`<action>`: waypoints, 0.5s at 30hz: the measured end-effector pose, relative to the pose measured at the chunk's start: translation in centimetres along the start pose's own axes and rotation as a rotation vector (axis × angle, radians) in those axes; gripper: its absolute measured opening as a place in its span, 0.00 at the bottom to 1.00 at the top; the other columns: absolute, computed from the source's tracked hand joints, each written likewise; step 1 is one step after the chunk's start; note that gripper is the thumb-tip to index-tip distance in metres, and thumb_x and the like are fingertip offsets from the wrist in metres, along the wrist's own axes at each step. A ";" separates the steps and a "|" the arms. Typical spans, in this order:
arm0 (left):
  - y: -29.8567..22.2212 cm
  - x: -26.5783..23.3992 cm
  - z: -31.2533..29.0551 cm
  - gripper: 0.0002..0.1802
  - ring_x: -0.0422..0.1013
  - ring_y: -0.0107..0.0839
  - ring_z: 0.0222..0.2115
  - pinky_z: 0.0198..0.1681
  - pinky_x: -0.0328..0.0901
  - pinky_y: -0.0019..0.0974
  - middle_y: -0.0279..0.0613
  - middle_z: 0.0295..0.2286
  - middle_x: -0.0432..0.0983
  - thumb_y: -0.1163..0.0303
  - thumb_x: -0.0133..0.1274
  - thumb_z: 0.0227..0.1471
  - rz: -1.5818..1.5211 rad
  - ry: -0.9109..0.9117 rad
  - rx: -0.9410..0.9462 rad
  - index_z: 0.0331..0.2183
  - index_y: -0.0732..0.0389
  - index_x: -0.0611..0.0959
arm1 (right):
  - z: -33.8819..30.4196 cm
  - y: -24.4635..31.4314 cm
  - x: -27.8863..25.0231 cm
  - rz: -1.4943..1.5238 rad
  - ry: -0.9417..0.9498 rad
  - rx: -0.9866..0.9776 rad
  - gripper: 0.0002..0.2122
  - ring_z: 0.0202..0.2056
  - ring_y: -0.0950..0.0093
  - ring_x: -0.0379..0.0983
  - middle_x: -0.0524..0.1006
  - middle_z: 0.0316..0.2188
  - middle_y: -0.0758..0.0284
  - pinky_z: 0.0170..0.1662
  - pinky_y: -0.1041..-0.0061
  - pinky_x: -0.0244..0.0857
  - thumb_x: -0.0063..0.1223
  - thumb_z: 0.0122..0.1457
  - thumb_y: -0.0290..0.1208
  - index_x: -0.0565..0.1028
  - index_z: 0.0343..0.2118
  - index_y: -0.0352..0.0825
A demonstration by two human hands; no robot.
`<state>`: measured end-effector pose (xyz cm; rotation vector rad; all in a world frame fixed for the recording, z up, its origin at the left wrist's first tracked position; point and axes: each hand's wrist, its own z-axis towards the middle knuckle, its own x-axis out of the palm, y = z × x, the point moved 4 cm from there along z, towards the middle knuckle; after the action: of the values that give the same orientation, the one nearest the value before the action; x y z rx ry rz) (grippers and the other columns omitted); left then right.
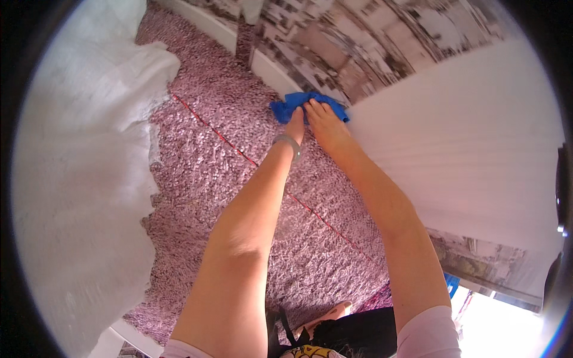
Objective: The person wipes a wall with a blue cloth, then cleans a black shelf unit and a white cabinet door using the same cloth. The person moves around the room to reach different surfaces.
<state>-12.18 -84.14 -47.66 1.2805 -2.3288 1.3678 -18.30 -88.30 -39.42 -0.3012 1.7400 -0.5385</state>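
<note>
A crumpled blue cloth [292,105] lies against the white baseboard at the foot of the patterned wall. My left hand [295,126], with a grey band on the wrist, grips its near left part; some of those fingers are hidden. Beside it, my right hand [327,126] presses the cloth with bent fingers, close to the corner by the white panel. Both arms are stretched far forward over the carpet.
Shaggy pinkish-purple carpet [203,161] covers the floor, and a thin red cord [224,139] crosses it under my left arm. White fabric [89,179] hangs along the left. A tall white panel [459,143] stands at the right. My foot [334,313] shows below.
</note>
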 end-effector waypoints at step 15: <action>18.7 7.7 -2.0 0.16 0.65 0.30 0.39 0.42 0.58 0.42 0.39 0.38 0.73 0.63 0.42 0.53 0.860 0.460 0.095 0.40 0.59 0.76 | -25.0 2.2 3.5 0.088 0.128 0.021 0.21 0.62 0.66 0.43 0.56 0.59 0.64 0.61 0.65 0.40 0.43 0.52 0.32 0.70 0.49 0.31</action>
<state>-31.25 -83.07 -54.59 -0.1265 -2.5394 1.7375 -43.11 -83.32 -39.43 -0.1780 1.8605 -0.5211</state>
